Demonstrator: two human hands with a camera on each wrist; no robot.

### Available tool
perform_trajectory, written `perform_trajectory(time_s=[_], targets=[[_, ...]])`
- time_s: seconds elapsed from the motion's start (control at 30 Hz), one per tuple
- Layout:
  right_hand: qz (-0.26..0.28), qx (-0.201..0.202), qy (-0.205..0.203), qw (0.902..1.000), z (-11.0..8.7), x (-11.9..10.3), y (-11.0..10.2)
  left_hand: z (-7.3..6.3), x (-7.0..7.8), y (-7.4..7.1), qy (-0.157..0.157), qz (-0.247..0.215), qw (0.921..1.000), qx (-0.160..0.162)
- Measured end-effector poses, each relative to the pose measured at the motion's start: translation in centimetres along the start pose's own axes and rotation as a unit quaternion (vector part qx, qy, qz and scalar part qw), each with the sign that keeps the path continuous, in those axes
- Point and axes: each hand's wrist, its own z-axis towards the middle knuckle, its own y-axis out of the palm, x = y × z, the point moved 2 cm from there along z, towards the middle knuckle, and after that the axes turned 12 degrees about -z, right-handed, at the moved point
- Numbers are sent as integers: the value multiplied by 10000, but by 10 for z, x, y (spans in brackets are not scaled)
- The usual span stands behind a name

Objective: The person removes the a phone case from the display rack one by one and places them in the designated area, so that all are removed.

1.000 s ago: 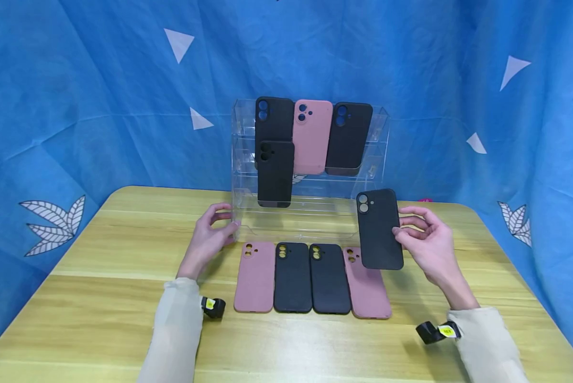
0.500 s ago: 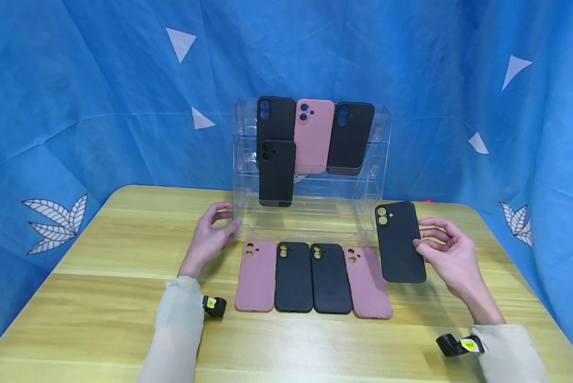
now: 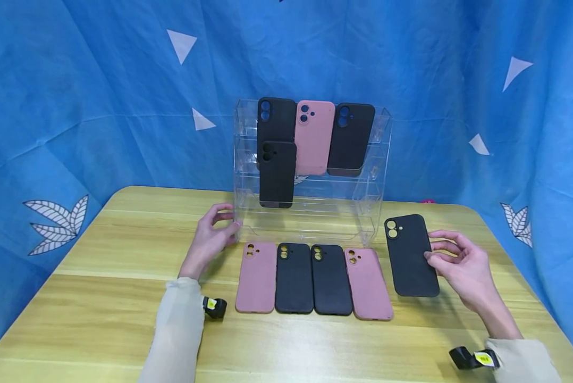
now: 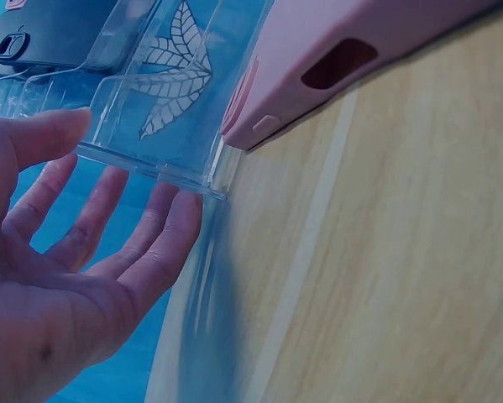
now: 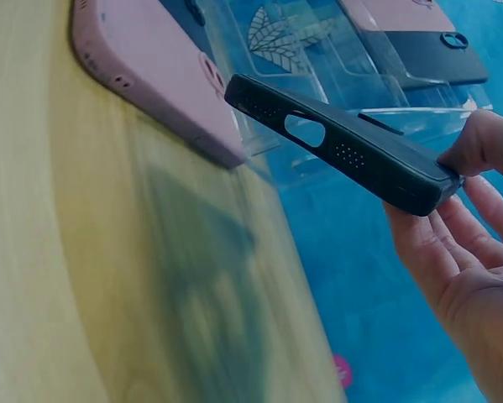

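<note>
A black phone case [image 3: 412,255] is held aloft, back face showing and camera cutouts at its upper left; it is tilted, clear of the surface [image 3: 315,351], just beside but apart from the right-hand pink phone case [image 3: 369,284]; the right hand [image 3: 465,268] pinches its right edge, thumb in front and fingers behind; the step in hand appears to be placing this single case, and the next move probably calls for a level, controlled lowering beside the row, or a lift if a rack tier is meant; next out, the row also has a left pink phone case [image 3: 256,276] and two black phone cases [image 3: 294,277]; behind it stands the clear tiered rack [image 3: 241,159], bearing four cases, its lower left corner held between the left hand's [image 3: 210,236] thumb and fingers, seemingly to steady it; no brand shows on the cases; a yellow label [image 3: 483,358] on the right wrist camera carries marks too small to read, and the left one's yellow sticker [image 3: 212,304] is likewise illegible.
</note>
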Motion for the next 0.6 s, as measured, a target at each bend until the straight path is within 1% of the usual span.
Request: perform_trajectory(time_s=[0.13,0.27,0.43,0.6], targets=[[-70,-207,99,9997,-2,5,-2,0,0,0,-22,-8,10000,4],[-368,-433,301,9979,-4,10,-4,0,0,-1,-34,-9,10000,-12],[-839,-711,503,9927,-6,16,-7,0,0,-1,-10,2,10000,-21],[-1033,-879,661,9885,-7,21,-8,0,0,-1,-2,-18,10000,-22]])
